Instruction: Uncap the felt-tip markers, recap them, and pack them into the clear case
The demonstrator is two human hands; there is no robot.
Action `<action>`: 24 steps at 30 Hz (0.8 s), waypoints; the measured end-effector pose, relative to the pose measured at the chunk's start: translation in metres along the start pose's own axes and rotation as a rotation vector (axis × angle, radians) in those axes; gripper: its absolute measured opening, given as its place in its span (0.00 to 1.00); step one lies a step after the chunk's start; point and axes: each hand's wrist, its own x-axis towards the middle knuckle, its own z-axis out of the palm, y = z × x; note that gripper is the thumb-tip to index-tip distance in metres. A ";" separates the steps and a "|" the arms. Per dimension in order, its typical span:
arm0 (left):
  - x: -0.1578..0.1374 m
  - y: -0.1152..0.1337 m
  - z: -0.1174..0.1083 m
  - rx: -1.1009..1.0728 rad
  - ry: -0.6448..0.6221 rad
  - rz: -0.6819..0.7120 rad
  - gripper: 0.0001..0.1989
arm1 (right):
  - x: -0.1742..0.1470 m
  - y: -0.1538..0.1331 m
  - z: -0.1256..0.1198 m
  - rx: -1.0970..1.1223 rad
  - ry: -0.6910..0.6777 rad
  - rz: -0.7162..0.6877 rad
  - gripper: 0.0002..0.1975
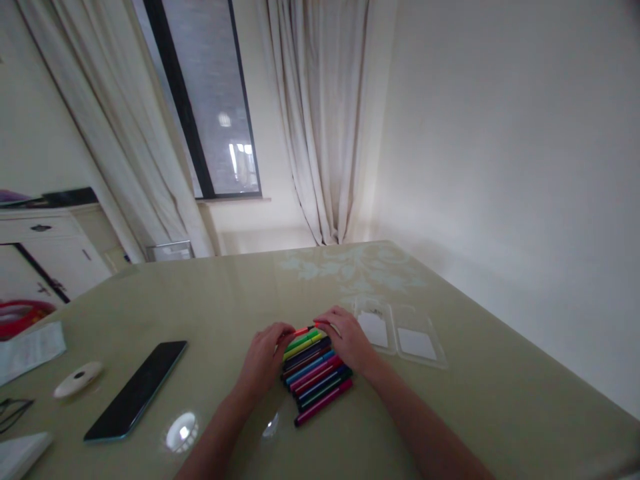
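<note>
An orange-red felt-tip pen (301,331) spans the gap between my two hands, with a dark band near its middle. My left hand (266,353) pinches its left end, and my right hand (346,339) pinches the right end. I cannot tell whether the cap is on. Just below lies a row of several felt-tip pens side by side, from a green pen (301,343) at the far end to a magenta pen (324,403) nearest me. My fingers partly cover the far pens. An open clear plastic case (440,353) with white inserts lies right of my right hand.
On the table's left are a dark phone or tablet (137,390), a white oval object (79,379), a paper sheet (31,352) and a white item (23,455) at the edge. A wall (525,200) borders the table's right side; curtains (325,120) hang behind it.
</note>
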 end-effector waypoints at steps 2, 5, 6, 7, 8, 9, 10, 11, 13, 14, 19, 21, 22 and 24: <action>0.000 0.000 0.000 0.001 0.004 0.002 0.13 | 0.000 0.000 -0.001 0.027 0.011 0.012 0.10; 0.000 0.001 0.001 -0.022 0.004 0.005 0.13 | 0.000 -0.003 -0.003 0.124 -0.011 0.029 0.10; 0.000 0.001 0.001 -0.040 0.000 0.007 0.13 | 0.000 -0.004 -0.003 0.164 -0.023 0.040 0.10; 0.000 0.001 0.002 -0.066 -0.005 0.008 0.13 | 0.000 -0.004 -0.003 0.204 -0.031 0.056 0.09; -0.001 0.002 0.002 -0.097 -0.009 0.008 0.13 | 0.000 -0.005 -0.004 0.241 -0.032 0.079 0.09; -0.001 0.003 0.003 -0.131 -0.012 0.005 0.13 | 0.000 -0.005 -0.004 0.276 -0.030 0.109 0.08; -0.002 0.004 0.003 -0.165 -0.013 0.000 0.13 | 0.000 -0.005 -0.004 0.308 -0.027 0.142 0.08; -0.002 0.005 0.004 -0.196 -0.010 -0.010 0.13 | 0.000 -0.005 -0.004 0.338 -0.023 0.174 0.08; -0.002 0.007 0.005 -0.241 0.000 -0.035 0.14 | 0.000 -0.005 -0.004 0.380 -0.020 0.218 0.09; -0.003 0.009 0.005 -0.256 0.008 -0.047 0.14 | 0.000 -0.005 -0.005 0.391 -0.019 0.231 0.09; -0.003 0.016 0.006 -0.277 0.044 -0.064 0.14 | 0.000 -0.009 -0.006 0.373 -0.029 0.254 0.11; -0.002 0.016 0.007 -0.264 0.045 -0.050 0.14 | 0.000 -0.010 -0.005 0.351 -0.041 0.238 0.12; -0.001 0.015 0.008 -0.252 0.040 -0.044 0.14 | 0.000 -0.010 -0.004 0.337 -0.038 0.226 0.12; 0.001 0.009 0.009 -0.201 0.023 -0.042 0.14 | 0.002 -0.006 -0.004 0.307 0.005 0.209 0.13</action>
